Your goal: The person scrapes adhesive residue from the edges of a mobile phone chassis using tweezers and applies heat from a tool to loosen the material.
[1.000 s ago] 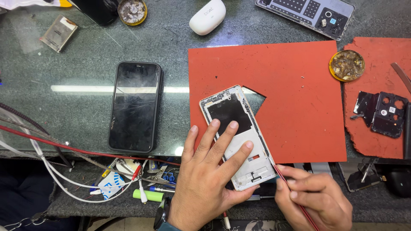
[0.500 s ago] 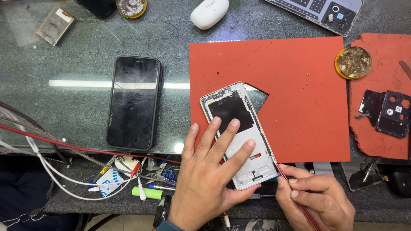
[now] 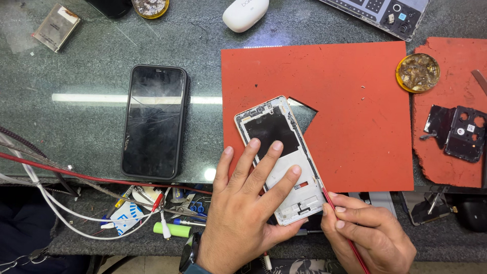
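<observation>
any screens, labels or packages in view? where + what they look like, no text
Black phone: left on the glass table, face up, dark rectangular screen, cracked.
Opened phone frame: on the red mat under the left hand, white-edged, black panel inside, tilted.
White case: top centre, rounded, printed lettering.
Blue-and-white label: lower shelf among cables.
Right hand: holds thin red tool at frame edge.

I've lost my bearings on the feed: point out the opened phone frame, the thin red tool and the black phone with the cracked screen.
Opened phone frame [image 3: 271, 133]: head view, on its dark upper panel.
Thin red tool [image 3: 327, 198]: head view, on the shaft just above the right hand's fingers.
Black phone [image 3: 153, 122]: head view, middle of its cracked screen.
</observation>
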